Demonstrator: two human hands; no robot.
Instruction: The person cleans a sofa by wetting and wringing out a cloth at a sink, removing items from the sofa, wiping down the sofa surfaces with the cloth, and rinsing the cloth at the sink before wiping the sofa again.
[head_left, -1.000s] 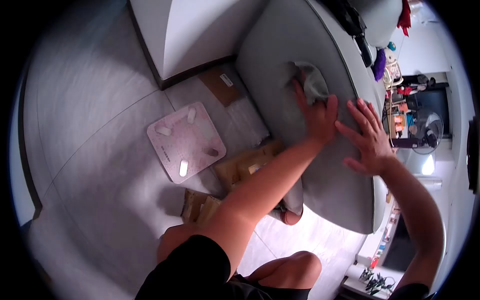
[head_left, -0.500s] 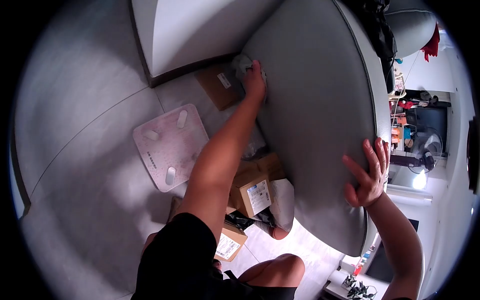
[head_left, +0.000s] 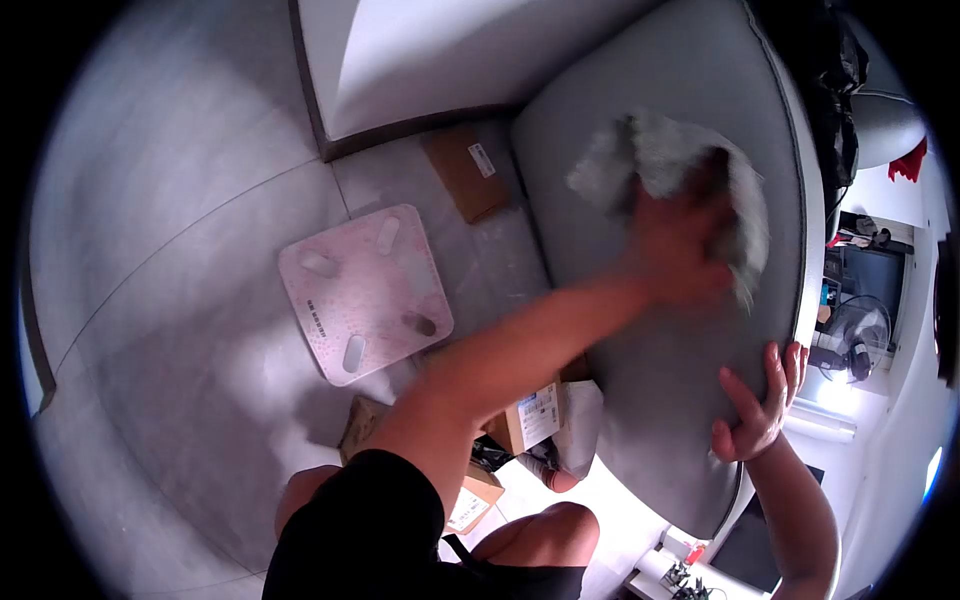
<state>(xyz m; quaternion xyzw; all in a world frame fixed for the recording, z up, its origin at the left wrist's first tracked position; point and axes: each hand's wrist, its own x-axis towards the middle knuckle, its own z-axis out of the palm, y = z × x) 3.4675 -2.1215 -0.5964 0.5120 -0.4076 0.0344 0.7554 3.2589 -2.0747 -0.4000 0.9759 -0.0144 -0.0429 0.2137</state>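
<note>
My left hand [head_left: 675,245] is blurred by motion over the grey leather side of a sofa [head_left: 640,370]. Under its curled fingers is a pale, fuzzy cleaning cloth [head_left: 665,150], bunched and pressed against the leather. Part of the cloth trails to the left of the hand. Lower right, my right hand [head_left: 757,415] rests on the sofa's edge with its fingers spread and the thumb apart, holding nothing.
A pink bathroom scale [head_left: 365,290] lies on the grey tiled floor. Beyond it a flat brown cardboard piece [head_left: 468,175] sits near the white wall. Below my left forearm are cardboard boxes [head_left: 535,415] with labels. A fan [head_left: 855,340] stands at the far right.
My left hand has moved the cloth from the sofa's lower corner by the floor, rightward across the leather. The view has shifted slightly; my right hand stays on the sofa edge.
</note>
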